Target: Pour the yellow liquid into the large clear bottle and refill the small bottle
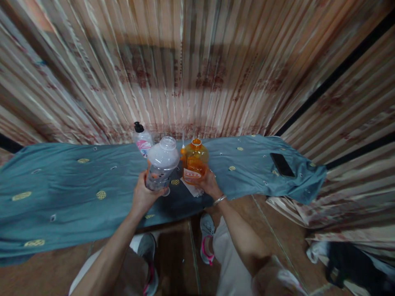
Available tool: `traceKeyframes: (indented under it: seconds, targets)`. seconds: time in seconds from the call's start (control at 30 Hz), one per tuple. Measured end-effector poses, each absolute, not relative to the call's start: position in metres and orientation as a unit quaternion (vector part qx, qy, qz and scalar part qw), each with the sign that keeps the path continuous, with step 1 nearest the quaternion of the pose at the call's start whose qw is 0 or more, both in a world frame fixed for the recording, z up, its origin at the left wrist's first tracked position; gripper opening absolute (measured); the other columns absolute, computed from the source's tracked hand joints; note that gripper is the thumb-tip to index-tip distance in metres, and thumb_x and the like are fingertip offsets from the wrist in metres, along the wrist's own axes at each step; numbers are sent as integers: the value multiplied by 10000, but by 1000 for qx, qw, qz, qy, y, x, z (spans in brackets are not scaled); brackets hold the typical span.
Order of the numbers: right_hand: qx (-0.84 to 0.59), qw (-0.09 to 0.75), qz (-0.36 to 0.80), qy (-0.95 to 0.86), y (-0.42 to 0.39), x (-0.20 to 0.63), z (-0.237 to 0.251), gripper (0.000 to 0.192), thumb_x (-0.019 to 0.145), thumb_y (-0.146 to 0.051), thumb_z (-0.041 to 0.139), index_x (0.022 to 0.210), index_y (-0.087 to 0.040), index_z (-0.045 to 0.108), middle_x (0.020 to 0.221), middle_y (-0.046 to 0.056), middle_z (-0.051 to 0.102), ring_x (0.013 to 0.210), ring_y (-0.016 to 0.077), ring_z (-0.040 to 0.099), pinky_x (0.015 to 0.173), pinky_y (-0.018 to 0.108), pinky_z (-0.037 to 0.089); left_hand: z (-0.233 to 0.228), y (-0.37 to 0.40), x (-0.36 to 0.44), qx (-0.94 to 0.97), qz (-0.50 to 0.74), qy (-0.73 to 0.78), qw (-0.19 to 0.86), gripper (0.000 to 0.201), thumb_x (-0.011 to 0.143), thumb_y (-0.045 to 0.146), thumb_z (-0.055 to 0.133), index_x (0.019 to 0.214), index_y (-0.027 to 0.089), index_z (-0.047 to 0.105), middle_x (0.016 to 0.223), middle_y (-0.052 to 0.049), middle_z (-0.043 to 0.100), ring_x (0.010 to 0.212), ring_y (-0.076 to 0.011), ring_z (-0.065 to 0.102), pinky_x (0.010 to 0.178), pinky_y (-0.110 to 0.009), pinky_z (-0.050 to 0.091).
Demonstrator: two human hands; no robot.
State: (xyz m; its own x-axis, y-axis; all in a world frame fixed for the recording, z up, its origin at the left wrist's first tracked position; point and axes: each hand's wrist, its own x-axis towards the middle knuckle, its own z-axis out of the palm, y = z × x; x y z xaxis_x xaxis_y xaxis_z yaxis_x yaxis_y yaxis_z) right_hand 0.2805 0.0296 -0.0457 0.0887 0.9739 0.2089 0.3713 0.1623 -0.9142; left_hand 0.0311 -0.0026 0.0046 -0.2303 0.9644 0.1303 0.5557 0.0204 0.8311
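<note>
My left hand (148, 191) is wrapped round the lower part of a large clear plastic bottle (162, 160), whose mouth has no cap and whose upper part looks whitish. In my right hand (208, 183) is an orange see-through bottle (195, 160), also uncapped, with a pale label on its front. The two bottles are upright and side by side, with a small gap between them. Close behind that gap is an orange pump top (183, 152) with a thin tube. A white paper (193, 189) lies below the orange bottle, partly hidden by it.
A clear bottle with a black cap (142, 139) and pink label stands behind the left bottle. A black phone (282, 165) lies at the right of the blue-green cloth (68, 176) covering the table. Pleated curtains (197, 70) hang behind. Dark and white fabric (354, 265) lies on the floor.
</note>
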Motion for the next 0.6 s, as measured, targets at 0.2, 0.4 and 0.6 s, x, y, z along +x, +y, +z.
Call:
traceKeyframes:
  seconds: [0.2, 0.4, 0.6]
  targets:
    - [-535, 500, 378, -567, 34, 275, -49, 770, 587, -359, 946, 1232, -223, 549, 1255, 104, 746, 1127, 247, 740, 1012, 405, 593, 4, -6, 32, 558, 430, 658, 266, 718, 458, 453, 866, 1054, 231, 534, 1083, -78, 730, 980, -309, 723, 849, -408, 573]
    - [-545, 491, 381, -563, 28, 279, -47, 751, 596, -395, 932, 1216, -221, 544, 1253, 101, 749, 1141, 253, 738, 1012, 405, 594, 4, -10, 26, 542, 444, 655, 282, 747, 437, 485, 864, 1045, 216, 523, 1048, -87, 720, 966, -328, 713, 851, -431, 564]
    - [-568, 476, 374, -558, 25, 280, -42, 750, 595, -423, 936, 1219, -226, 569, 1243, 89, 761, 1133, 260, 740, 1024, 434, 588, 9, -15, 21, 527, 437, 675, 276, 686, 439, 460, 849, 994, 229, 517, 962, -54, 706, 879, -306, 708, 764, -402, 553]
